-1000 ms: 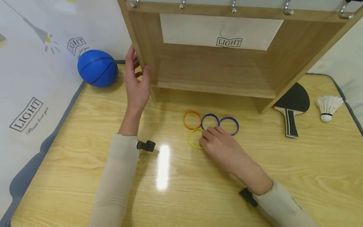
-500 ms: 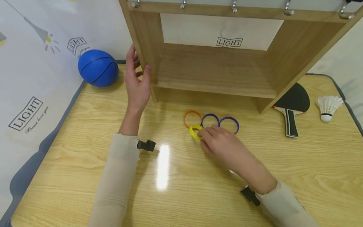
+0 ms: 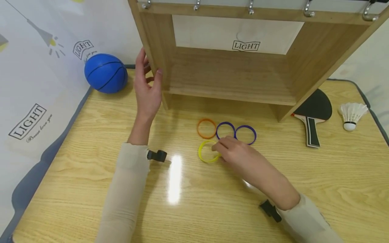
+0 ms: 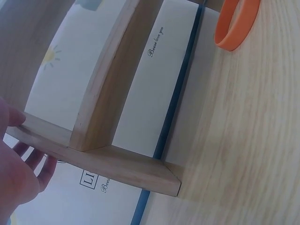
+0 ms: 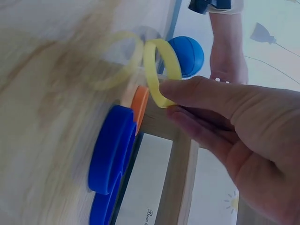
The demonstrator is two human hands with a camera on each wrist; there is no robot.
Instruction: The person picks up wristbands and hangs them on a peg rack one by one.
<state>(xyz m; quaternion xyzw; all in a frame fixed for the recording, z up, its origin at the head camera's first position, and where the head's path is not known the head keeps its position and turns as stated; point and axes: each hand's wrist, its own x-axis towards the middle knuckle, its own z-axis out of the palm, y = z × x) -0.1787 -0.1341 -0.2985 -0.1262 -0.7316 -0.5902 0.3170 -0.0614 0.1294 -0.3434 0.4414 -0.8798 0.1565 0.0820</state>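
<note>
A yellow silicone wristband [image 5: 150, 70] is pinched between the thumb and fingers of my right hand [image 3: 243, 158]. In the right wrist view it stands off the table, with its reflection in the tabletop beside it. Just beyond lie an orange wristband [image 4: 244, 28] and two dark blue wristbands, one [image 5: 107, 150] close to the other [image 5: 102, 211], in a row in the head view. My left hand [image 3: 148, 96] grips the left side panel of a wooden rack [image 3: 231, 76], thumb at its front edge and fingers behind.
Metal hooks [image 3: 250, 7] line the rack's upper rail. A blue ball [image 3: 105, 73] sits left of the rack. At the right, a table tennis bat [image 3: 314, 106] leans by the rack's leg, near a shuttlecock [image 3: 351, 114]. Printed white sheeting [image 3: 60, 20] bounds the table.
The yellow wristband lay beside the others, then tilted up in my right hand's pinch; now it is held slightly closer to me, away from the orange one. My left hand stays put.
</note>
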